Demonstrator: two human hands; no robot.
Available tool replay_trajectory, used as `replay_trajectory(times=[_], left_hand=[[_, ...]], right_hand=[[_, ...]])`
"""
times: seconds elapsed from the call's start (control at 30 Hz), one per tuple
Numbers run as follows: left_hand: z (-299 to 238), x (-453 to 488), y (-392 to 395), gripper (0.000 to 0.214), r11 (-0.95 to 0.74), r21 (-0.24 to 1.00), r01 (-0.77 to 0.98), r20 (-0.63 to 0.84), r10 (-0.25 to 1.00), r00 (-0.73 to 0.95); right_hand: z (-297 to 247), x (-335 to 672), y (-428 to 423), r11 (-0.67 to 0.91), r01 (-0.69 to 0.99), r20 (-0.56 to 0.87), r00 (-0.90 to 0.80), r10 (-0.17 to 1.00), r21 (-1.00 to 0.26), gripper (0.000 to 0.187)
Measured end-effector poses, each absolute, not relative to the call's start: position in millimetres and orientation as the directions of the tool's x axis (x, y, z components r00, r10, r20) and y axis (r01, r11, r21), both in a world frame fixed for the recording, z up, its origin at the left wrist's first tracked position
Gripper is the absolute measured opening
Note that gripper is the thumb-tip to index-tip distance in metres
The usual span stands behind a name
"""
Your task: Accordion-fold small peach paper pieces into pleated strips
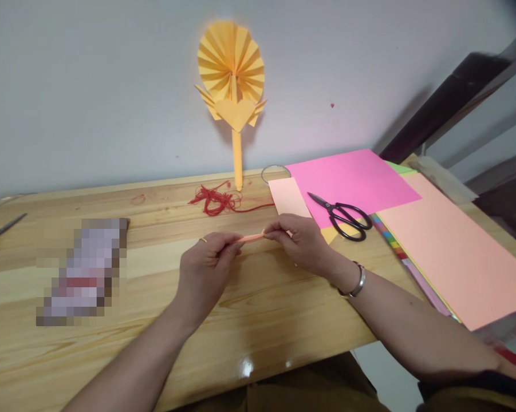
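Between my two hands stretches a narrow folded strip of peach paper (pixel 253 237), held above the wooden table. My left hand (pixel 208 263) pinches its left end between thumb and fingers. At the other end my right hand (pixel 298 240) grips the strip with its fingertips. Much of the strip is hidden by my fingers. Just behind my right hand lies a peach paper piece (pixel 288 194), partly covered by the hand. Black-handled scissors (pixel 341 216) rest on a pink sheet (pixel 356 180) to the right.
A yellow paper fan flower (pixel 232 63) with a heart stands against the wall. Tangled red string (pixel 217 200) lies at its foot. Peach sheets (pixel 450 246) are stacked at right. At left are a blurred-out flat object (pixel 86 269) and a dark pointed tool (pixel 4 230).
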State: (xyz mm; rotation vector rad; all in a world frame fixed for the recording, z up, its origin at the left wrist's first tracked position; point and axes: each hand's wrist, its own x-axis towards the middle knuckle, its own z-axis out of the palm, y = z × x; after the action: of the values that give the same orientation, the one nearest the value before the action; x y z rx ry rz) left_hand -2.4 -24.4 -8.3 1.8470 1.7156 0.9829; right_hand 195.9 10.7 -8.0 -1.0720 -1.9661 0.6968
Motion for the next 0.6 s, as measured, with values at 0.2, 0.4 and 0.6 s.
replay_trajectory(times=[0.2,0.4,0.6], left_hand=[[-8.3,-2.5,-24.3,0.016,-0.141,0.732,0.667,0.205,0.979,-0.018],[-6.4,-1.4,-25.2,0.017,-0.139,0.726,0.673,0.205,0.979,-0.019],[-6.4,-1.0,-25.6,0.017,-0.143,0.728,0.670,0.207,0.978,-0.017]], right_hand=[[-6.3,195.6,10.4,0.494,0.439,0.369,-0.342,0.864,-0.751,0.009],[-6.8,195.4,10.6,0.495,0.431,0.372,-0.341,0.863,-0.754,0.009],[-6.3,195.9,9.9,0.501,0.434,0.375,-0.347,0.860,-0.749,0.009]])
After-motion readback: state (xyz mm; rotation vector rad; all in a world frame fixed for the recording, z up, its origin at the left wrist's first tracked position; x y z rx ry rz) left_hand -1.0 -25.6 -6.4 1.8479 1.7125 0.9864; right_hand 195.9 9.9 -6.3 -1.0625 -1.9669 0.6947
